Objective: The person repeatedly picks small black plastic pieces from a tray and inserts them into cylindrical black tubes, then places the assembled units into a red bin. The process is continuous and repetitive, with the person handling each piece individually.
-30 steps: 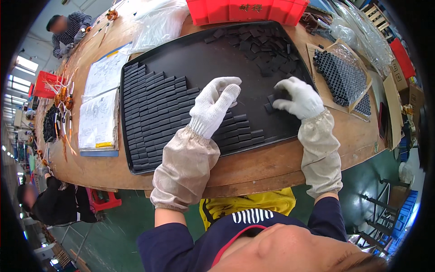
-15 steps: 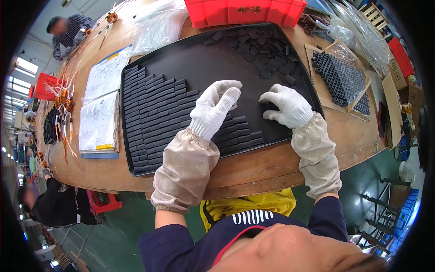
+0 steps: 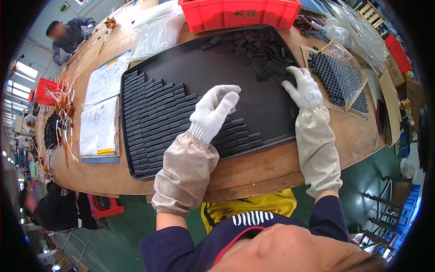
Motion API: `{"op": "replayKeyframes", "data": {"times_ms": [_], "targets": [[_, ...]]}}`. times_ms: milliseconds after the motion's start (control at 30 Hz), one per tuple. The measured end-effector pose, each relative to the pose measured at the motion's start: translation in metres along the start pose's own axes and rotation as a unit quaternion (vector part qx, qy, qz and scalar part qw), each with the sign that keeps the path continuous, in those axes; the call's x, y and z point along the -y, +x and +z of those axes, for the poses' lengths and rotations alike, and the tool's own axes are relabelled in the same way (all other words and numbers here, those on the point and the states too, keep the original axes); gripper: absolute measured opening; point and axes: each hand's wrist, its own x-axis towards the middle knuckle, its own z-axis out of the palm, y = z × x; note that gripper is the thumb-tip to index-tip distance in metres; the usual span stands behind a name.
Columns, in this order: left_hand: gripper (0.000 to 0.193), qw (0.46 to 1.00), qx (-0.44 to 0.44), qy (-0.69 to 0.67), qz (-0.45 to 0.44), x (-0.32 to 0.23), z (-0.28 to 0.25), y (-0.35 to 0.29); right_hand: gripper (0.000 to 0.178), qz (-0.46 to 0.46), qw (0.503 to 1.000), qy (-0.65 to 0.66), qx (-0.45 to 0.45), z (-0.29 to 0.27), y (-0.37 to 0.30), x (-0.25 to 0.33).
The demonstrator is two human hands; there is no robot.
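Note:
A large black tray lies on the workbench before me. Short black tube-like pieces fill its left and front part in close, stepped rows. Loose flat black pieces are heaped at its far right corner. Over the right ends of the rows, my left hand, in a white knitted glove, is closed with thumb and fingers together; whatever it may hold is hidden. My right hand, gloved alike, is at the tray's right rim beside the loose heap, thumb and fingers apart, with nothing visible between them.
A red plastic bin stands behind the tray. Open document sheets lie to its left, clear plastic bags beyond them. At the right, a cardboard tray holds black tubes under clear film. Two people sit at the left.
My right hand has moved right and away from me, from the tray's middle right to its rim by the loose heap. My left hand has hardly moved.

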Motion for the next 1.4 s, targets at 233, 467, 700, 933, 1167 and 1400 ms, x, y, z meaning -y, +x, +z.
{"op": "replayKeyframes", "data": {"times_ms": [233,467,700,933,1167,1400], "targets": [[0.034,1.0,0.007,0.006,-0.003,-0.001,0.0,-0.001,0.038,-0.019,0.995,-0.001,0.098,0.005,0.005,-0.004],[0.04,0.989,0.066,-0.125,-0.034,-0.005,-0.003,-0.003,0.026,-0.008,0.974,0.224,0.006,0.008,0.005,-0.005],[0.063,0.89,0.149,-0.406,-0.147,-0.003,0.007,-0.003,0.028,-0.089,0.833,0.537,0.101,-0.01,-0.023,0.056],[0.042,0.883,0.098,-0.436,-0.14,0.011,0.002,-0.001,0.046,-0.232,0.856,0.456,0.071,-0.01,-0.036,0.089],[0.045,0.887,0.13,-0.434,-0.089,0.017,-0.006,0.004,0.02,-0.109,0.954,0.234,-0.154,-0.017,0.003,0.024],[0.044,0.899,0.15,-0.396,-0.111,0.008,-0.01,0.0,0.026,0.052,0.976,-0.159,-0.14,-0.016,0.016,-0.071]]}}
